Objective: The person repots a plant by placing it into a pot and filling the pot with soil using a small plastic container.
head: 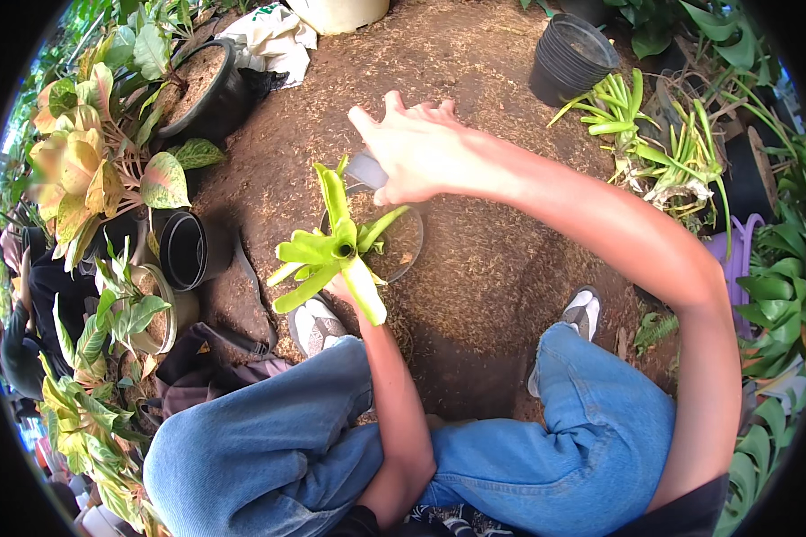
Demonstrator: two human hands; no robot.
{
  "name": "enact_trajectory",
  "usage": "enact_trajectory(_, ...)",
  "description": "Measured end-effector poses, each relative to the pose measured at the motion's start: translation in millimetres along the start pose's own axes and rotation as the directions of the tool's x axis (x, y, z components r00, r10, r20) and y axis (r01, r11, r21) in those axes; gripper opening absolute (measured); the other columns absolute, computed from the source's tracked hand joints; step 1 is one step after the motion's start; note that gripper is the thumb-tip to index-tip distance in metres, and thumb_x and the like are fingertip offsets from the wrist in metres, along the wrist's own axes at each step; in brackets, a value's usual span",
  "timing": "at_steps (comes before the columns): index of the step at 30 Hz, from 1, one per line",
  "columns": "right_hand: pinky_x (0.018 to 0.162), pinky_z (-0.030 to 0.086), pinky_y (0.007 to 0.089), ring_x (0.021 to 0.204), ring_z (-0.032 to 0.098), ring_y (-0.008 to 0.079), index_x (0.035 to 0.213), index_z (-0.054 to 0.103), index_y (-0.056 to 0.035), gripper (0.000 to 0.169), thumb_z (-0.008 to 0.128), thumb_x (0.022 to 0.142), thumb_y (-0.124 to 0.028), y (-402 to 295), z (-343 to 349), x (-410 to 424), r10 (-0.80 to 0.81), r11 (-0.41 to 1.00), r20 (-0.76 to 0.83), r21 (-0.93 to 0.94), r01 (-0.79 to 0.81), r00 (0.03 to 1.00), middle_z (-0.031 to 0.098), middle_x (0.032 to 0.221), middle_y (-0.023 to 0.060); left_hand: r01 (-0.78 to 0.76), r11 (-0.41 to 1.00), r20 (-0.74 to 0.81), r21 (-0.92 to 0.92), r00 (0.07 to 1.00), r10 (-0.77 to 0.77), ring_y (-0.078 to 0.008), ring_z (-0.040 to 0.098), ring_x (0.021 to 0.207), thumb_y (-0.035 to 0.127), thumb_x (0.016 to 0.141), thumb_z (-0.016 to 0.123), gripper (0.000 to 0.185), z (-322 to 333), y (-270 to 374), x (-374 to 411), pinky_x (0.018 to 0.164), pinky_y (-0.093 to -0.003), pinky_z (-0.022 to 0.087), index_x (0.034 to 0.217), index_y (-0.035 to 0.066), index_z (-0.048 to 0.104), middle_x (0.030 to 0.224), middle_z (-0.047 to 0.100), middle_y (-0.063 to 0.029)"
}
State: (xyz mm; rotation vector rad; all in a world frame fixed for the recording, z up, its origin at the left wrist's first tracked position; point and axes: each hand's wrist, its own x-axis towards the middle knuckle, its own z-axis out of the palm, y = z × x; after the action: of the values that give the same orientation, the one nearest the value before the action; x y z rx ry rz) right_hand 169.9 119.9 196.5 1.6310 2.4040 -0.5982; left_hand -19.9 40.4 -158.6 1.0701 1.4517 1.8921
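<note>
A green bromeliad (344, 247) with broad strap leaves stands upright before me, seen from above. My left hand (340, 287) is mostly hidden under its leaves, closed around its base. Behind the plant is the round rim of a pot (422, 243), with coarse brown material visible inside. My right hand (410, 151) reaches out palm down above the far side of that rim, its fingers spread. Beside its thumb and partly beneath the palm shows a flat grey piece (366, 170); whether the hand touches it, I cannot tell.
Stacked black plastic pots (571, 57) stand at the far right, beside uprooted green plants (678, 148). On the left are a large black pot (205, 87), an empty black pot (183, 250) and pink-green leafy plants (80, 168). A white sack (275, 37) lies at the back. Another person (30, 329) is at the left edge.
</note>
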Motion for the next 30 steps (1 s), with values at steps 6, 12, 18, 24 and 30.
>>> enact_trajectory(6, 0.108, 0.042, 0.0677, 0.115, 0.063, 0.0487, 0.152, 0.027, -0.003, 0.096, 0.082, 0.082, -0.04, 15.8, 0.1, -7.8, 0.037, 0.994, -0.088, -0.095, -0.045, 0.995, 0.046, 0.138, 0.0374, -0.022, 0.998, -0.032, 0.061, 0.999, 0.024, -0.0367, 0.065, 0.106, 0.023, 0.103, 0.061, 0.059, 14.2, 18.3, -7.6, 0.092, -0.052, 0.058, 0.152, 0.001, 0.038, 0.134, 0.056, -0.0225)
enact_trajectory(12, 0.087, 0.057, 0.0557, 0.108, 0.065, 0.0445, 0.144, 0.035, -0.0016, 0.085, 0.079, 0.081, -0.039, 78.0, -2.1, -21.0, 0.204, 0.974, -0.212, 0.147, -0.175, 0.956, 0.051, 0.13, 0.0339, 0.08, 0.992, -0.05, -0.101, 0.995, -0.085, -0.0415, 0.057, 0.12, 0.024, 0.104, 0.059, 0.058, 16.7, 15.5, -5.1, 0.102, -0.0595, 0.049, 0.153, 0.001, 0.039, 0.142, 0.052, -0.0225)
enact_trajectory(18, 0.093, 0.055, 0.056, 0.115, 0.062, 0.0527, 0.141, 0.034, -0.0042, 0.085, 0.076, 0.082, -0.048, 191.8, 12.6, -41.3, 0.465, 0.885, -0.287, 0.15, -0.44, 0.838, 0.049, 0.128, 0.0387, 0.258, 0.532, 0.143, -0.806, 0.958, -0.248, -0.0507, 0.05, 0.126, 0.033, 0.105, 0.049, 0.052, -12.3, -35.9, 15.2, 0.109, -0.0688, 0.035, 0.15, 0.006, 0.047, 0.147, 0.05, -0.0218)
enact_trajectory(24, 0.107, 0.045, 0.0659, 0.126, 0.053, 0.0567, 0.158, 0.013, -0.0131, 0.105, 0.079, 0.083, -0.044, 289.2, 86.0, -95.3, 0.727, 0.686, -0.095, 0.047, -0.726, 0.68, 0.018, 0.158, 0.037, 0.23, -0.28, 0.328, -0.932, 0.864, -0.382, -0.0518, 0.058, 0.116, 0.031, 0.103, 0.048, 0.052, -6.4, -25.8, 15.3, 0.102, -0.0659, 0.046, 0.149, 0.005, 0.048, 0.142, 0.054, -0.0241)
enact_trajectory(30, 0.116, 0.04, 0.0548, 0.137, 0.045, 0.0519, 0.164, -0.006, -0.0121, 0.114, 0.075, 0.089, -0.043, 282.5, 131.8, -129.7, 0.712, 0.684, 0.302, -0.092, -0.724, 0.634, 0.011, 0.162, 0.035, 0.261, -0.276, 0.337, -0.925, 0.898, -0.283, -0.0497, 0.055, 0.122, 0.031, 0.104, 0.046, 0.052, -24.8, -31.9, 25.6, 0.107, -0.0654, 0.041, 0.149, 0.006, 0.047, 0.146, 0.05, -0.023)
